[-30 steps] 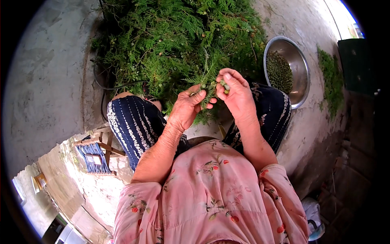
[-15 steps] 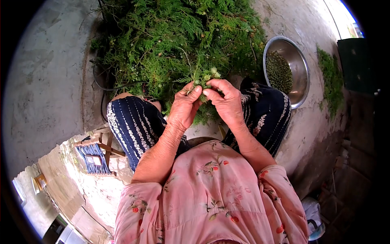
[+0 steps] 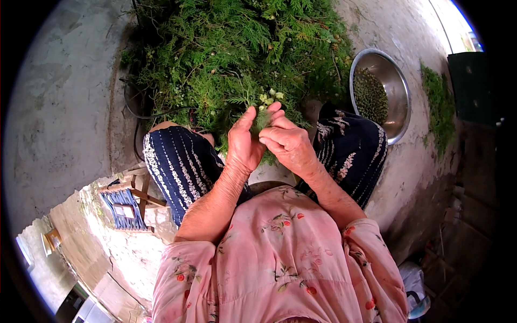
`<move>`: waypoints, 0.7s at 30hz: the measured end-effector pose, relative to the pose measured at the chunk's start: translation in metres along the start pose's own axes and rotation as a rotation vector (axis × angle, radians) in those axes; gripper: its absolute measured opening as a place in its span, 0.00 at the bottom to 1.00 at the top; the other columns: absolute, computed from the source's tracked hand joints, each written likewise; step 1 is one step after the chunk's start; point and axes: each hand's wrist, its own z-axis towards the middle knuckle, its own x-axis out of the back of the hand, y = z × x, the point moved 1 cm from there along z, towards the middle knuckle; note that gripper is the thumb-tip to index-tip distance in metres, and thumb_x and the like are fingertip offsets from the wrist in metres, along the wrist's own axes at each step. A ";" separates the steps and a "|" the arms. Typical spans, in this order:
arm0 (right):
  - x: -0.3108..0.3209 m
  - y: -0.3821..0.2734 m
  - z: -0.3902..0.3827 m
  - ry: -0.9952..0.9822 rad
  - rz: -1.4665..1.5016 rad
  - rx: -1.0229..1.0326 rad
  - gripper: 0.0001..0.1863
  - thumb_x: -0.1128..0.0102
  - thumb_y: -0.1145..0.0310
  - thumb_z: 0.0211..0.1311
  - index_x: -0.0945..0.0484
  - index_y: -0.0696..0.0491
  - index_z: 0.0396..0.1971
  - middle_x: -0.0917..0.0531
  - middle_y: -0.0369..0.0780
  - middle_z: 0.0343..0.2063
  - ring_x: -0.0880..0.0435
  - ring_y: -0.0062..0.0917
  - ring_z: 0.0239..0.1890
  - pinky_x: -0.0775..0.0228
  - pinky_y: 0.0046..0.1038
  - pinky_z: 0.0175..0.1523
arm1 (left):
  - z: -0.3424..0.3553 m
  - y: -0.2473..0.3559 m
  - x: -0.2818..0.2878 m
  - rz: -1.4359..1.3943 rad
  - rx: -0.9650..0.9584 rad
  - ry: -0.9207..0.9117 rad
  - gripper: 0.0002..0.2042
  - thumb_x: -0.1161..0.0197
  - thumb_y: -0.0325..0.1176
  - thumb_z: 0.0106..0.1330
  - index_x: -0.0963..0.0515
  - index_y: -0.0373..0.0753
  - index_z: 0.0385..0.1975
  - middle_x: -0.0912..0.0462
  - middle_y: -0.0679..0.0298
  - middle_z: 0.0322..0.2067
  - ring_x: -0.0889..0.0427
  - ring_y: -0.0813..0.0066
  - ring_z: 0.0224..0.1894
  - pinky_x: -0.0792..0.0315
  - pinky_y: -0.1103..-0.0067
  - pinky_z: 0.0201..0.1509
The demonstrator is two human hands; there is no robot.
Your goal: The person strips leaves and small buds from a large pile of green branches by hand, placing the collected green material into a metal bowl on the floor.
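Note:
My left hand (image 3: 243, 145) and my right hand (image 3: 293, 142) are close together above my lap, at the near edge of a heap of green conifer branches (image 3: 226, 48). Between them is a conifer sprig (image 3: 263, 114) with pale green cones (image 3: 270, 96) at its tip, partly smeared by motion. My left thumb points up beside the sprig, and the left fingers curl behind it, mostly hidden. The right thumb and forefinger are pinched together against the sprig's lower part; whatever lies between them is too small to make out.
To the right, a steel bowl (image 3: 401, 91) holds many small green cones. Loose green sprigs (image 3: 439, 107) lie on the concrete beyond it. A small stool with blue webbing (image 3: 124, 209) stands at the left, near a black cable (image 3: 129, 110).
My right hand has turned and shifted slightly left, its thumb and forefinger moving lower on the sprig. The left thumb has lifted off the sprig and points up.

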 end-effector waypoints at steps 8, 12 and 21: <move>0.024 0.011 -0.001 -0.224 0.188 -0.537 0.05 0.39 0.76 0.51 0.22 0.57 0.29 0.23 0.36 0.26 0.26 0.16 0.23 0.34 0.19 0.27 | 0.000 -0.001 0.000 0.013 -0.134 0.108 0.12 0.47 0.31 0.64 0.30 0.32 0.44 0.23 0.51 0.42 0.22 0.65 0.40 0.29 0.70 0.51; 0.030 0.010 0.006 0.184 0.045 -0.292 0.06 0.40 0.79 0.53 0.21 0.56 0.32 0.25 0.33 0.25 0.30 0.13 0.21 0.37 0.15 0.24 | -0.004 0.000 -0.004 0.088 -0.146 0.161 0.10 0.44 0.32 0.63 0.27 0.34 0.40 0.22 0.57 0.38 0.23 0.69 0.36 0.27 0.73 0.46; 0.015 0.003 0.009 0.077 0.041 -0.261 0.12 0.42 0.81 0.52 0.22 0.56 0.38 0.24 0.39 0.28 0.21 0.22 0.27 0.29 0.20 0.31 | -0.007 -0.004 -0.007 0.180 -0.127 0.157 0.06 0.37 0.32 0.58 0.22 0.38 0.31 0.21 0.68 0.30 0.25 0.79 0.36 0.33 0.79 0.46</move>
